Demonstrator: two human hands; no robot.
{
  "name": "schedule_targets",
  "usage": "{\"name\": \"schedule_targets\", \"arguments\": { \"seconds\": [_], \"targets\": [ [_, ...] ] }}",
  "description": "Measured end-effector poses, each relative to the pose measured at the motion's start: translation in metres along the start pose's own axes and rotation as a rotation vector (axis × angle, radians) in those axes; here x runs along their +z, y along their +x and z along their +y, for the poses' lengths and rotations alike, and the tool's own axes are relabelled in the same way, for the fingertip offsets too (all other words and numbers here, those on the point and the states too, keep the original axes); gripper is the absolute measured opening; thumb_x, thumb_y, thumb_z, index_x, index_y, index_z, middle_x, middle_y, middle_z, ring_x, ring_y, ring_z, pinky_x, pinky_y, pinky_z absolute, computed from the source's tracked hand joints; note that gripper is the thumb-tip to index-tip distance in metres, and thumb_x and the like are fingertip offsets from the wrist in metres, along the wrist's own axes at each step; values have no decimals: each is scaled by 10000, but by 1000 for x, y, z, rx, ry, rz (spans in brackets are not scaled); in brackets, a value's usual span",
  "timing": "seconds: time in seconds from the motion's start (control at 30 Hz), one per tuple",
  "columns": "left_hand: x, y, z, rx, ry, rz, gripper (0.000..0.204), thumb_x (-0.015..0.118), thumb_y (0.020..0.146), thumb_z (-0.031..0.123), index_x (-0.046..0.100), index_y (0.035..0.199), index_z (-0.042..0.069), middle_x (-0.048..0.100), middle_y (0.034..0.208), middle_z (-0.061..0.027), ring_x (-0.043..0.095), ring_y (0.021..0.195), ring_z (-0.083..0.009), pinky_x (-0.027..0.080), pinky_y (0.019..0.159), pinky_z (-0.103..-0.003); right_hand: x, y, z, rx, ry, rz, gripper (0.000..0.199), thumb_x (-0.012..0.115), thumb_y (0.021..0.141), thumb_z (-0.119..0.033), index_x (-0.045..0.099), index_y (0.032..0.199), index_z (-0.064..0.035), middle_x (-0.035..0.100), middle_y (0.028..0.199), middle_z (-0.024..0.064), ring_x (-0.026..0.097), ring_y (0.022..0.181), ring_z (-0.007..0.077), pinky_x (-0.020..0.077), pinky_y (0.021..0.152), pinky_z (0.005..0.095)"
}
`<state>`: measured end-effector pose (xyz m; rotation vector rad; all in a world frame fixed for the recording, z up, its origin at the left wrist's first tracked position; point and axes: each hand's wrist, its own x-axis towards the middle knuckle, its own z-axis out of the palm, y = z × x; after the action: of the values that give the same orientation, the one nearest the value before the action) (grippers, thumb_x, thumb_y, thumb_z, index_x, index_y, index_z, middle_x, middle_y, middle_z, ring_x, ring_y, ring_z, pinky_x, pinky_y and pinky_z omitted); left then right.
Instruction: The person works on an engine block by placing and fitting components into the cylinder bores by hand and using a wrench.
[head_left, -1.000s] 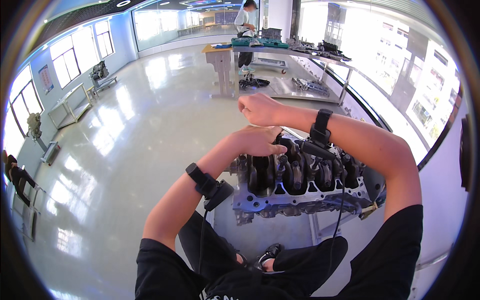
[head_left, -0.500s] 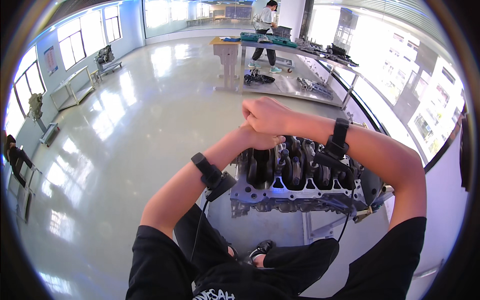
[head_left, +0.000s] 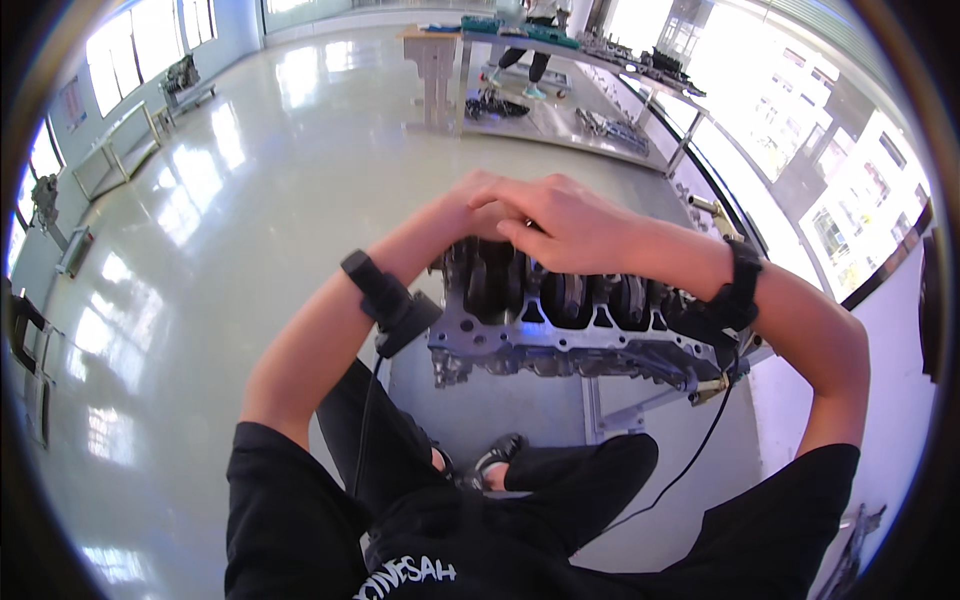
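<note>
Right hand (head_left: 572, 222), part-curled, overlaps left hand (head_left: 482, 196) near left end of engine (head_left: 575, 336); whether either grasps anything is unclear.

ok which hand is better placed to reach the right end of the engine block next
Right, I'd judge: the right forearm crosses the right side of the engine block in this view. The left hand is toward the block's left end, partly covered by the right hand.
</note>
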<state>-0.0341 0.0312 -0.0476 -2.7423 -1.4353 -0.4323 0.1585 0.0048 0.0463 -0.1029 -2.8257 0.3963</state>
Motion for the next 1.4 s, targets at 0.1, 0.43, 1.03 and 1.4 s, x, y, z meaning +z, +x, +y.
{"name": "schedule_targets", "arguments": {
  "seconds": [0.1,0.43,1.03,1.4],
  "targets": [
    [-37,7,43,-299,91,-227,618,645,850,461,513,1331,96,711,1126,-160,662,1089,-347,512,898,-446,-1,-22,14,-251,-79,-50,188,592,901,-19,606,1089,-29,672,867,156,651,787,364,512,703,430],
    [-29,3,47,-395,-3,-99,420,523,981,391,542,1274,91,716,1021,-165,650,1042,-372,466,909,-464,-25,-86,5,-307,-367,18,267,674,724,20,608,974,-48,553,824,80,600,698,258,490,597,370],
    [-29,-15,30,-107,-597,683,220,498,917,-28,630,1087,16,689,937,-60,637,915,-148,487,879,-300,-27,-184,46,290,-219,507,56,725,860,-4,690,903,5,582,604,-9,501,519,22,383,483,205],
    [22,-88,-15,-359,-977,1292,178,481,885,-28,626,989,-38,630,831,-71,608,819,-148,453,811,-275,-82,-176,115,1107,433,579,167,722,894,-163,650,930,-16,587,667,5,511,498,70,386,451,207]
  ]
}}
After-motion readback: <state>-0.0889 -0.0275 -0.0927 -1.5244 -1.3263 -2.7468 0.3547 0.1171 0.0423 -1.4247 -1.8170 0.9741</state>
